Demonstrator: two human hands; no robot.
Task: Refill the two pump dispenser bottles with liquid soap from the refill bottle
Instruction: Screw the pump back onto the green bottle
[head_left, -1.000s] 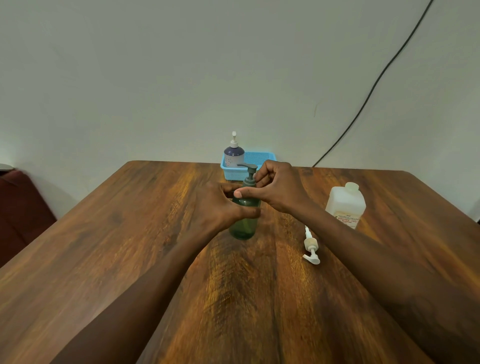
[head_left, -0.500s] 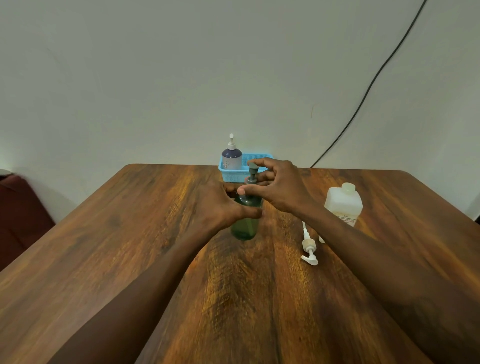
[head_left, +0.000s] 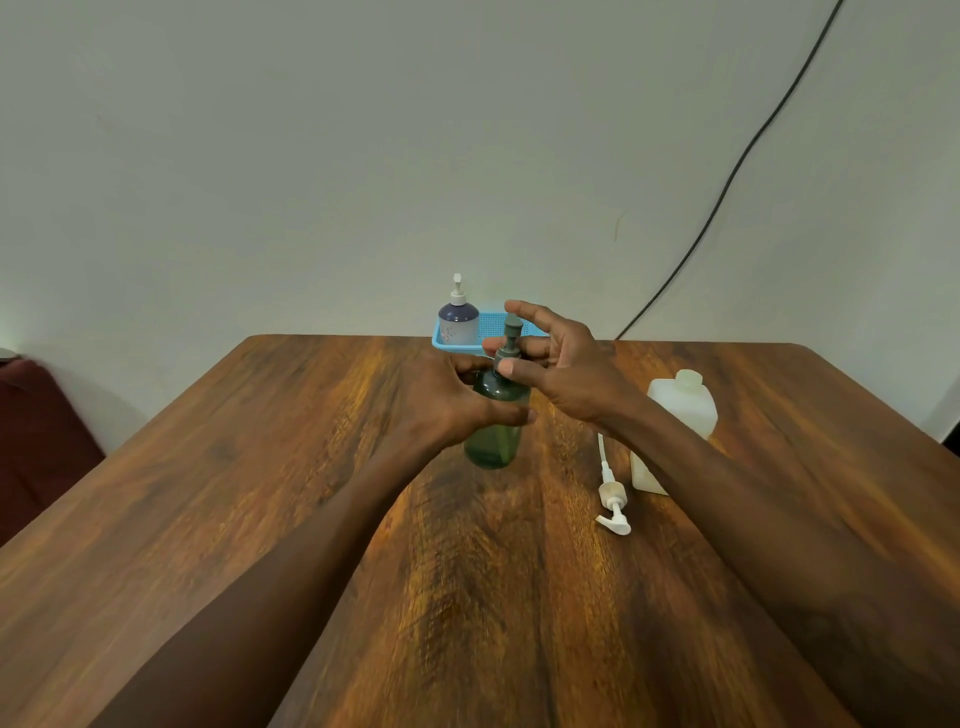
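Hands meet at the middle of the brown wood-grain surface (head_left: 249, 499), over a translucent green round pump dispenser bottle (head_left: 493, 436) that stands upright there. Left hand (head_left: 447, 402) grasps the green bottle's body, fingers wrapped round its upper part from the left side. Right hand (head_left: 563, 366) is at the bottle's grey plastic pump top (head_left: 511, 335), fingers spread and mostly straight, index finger raised above the pump head. Its thumb tip sits at the front of the grey collar and one finger passes behind the stem; cannot tell whether it pinches the collar or only touches it. Pump top is on the bottle's neck; cannot tell how tight.

White translucent square refill bottle (head_left: 683, 402) stands to the right of the green bottle, capped, partly hidden by the right forearm. Loose white pump head with dip tube (head_left: 612, 499) lies flat on the surface just beside the refill bottle's left side, nozzle end toward the camera.

At the far edge sits a light blue mesh plastic basket (head_left: 488, 326), and a dark blue-and-white dispenser bottle with white pump (head_left: 458, 322) stands upright at its left end. Black cable (head_left: 727, 182) runs diagonally down the pale wall. Dark red seat (head_left: 36, 431) shows at the left edge.
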